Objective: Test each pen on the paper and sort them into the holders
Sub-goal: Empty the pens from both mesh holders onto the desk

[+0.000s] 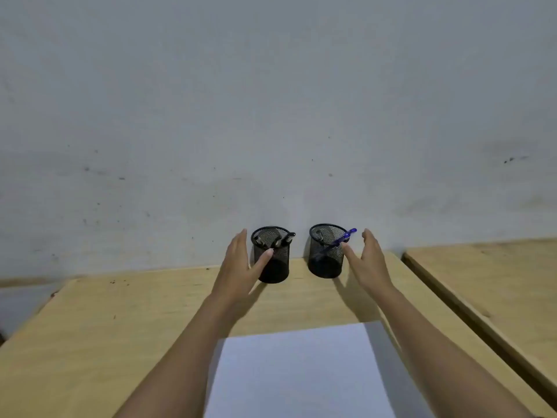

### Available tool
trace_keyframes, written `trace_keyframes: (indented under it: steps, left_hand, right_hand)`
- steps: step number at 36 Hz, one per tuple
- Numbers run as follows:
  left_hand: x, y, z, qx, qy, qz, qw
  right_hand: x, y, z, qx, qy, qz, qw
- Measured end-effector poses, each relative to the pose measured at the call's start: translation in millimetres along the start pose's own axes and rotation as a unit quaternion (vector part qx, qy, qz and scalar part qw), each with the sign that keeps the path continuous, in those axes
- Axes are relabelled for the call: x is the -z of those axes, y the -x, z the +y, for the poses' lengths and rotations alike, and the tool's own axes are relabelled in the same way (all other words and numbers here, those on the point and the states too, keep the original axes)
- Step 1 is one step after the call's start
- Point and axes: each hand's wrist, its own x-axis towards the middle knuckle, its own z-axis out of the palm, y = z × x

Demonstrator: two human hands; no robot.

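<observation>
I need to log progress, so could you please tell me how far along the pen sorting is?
Done, apparently: pens stand in both holders, dark ones in the left holder, a blue pen in the right holder. In hand: nothing; left hand and right hand are open beside them. Left: no loose pens visible; the paper looks unmarked.

Both arms outstretched, left hand point(238, 263) and right hand point(369, 260) spread.

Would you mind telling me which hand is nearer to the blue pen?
Right. The right hand is open just beside the blue pen in its holder; the left hand is open at the other holder, farther away.
</observation>
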Motion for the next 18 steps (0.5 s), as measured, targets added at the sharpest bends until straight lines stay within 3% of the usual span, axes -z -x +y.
trace_keyframes:
  steps: [9, 18]
  left_hand:
    - [-20, -21, 8, -0.041, -0.082, 0.023, 0.996]
    - [-37, -43, 25, -0.119, -0.135, -0.019, 0.983]
  right_hand:
    - [-26, -14, -7, 0.067, 0.03, -0.019, 0.997]
    - [-40, -26, -18, 0.169, 0.076, -0.062, 0.981]
